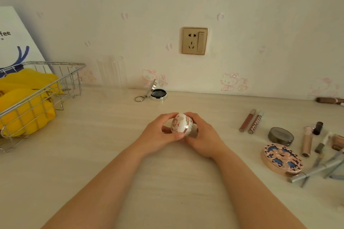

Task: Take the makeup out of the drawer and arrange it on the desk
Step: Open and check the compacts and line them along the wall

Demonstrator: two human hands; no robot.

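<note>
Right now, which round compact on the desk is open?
The small silver compact near the wall, its lid raised; the grey compact and patterned compact lie closed.

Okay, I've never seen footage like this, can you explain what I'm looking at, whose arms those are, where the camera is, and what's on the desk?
There is no machine here. A person wears a wide-angle camera on the head, looking forward and down, so the two bare arms reaching in from the bottom are the person's own.

The left hand and the right hand together hold a small round white compact with a floral pattern, just above the pale wooden desk.

On the right of the desk lies makeup: two lip gloss tubes, a grey round compact, a patterned round palette, and several tubes and pencils. Near the wall sits an open silver mirror case with a key ring. At the left stands a wire basket with something yellow inside. On the wall is a gold power socket.
</note>
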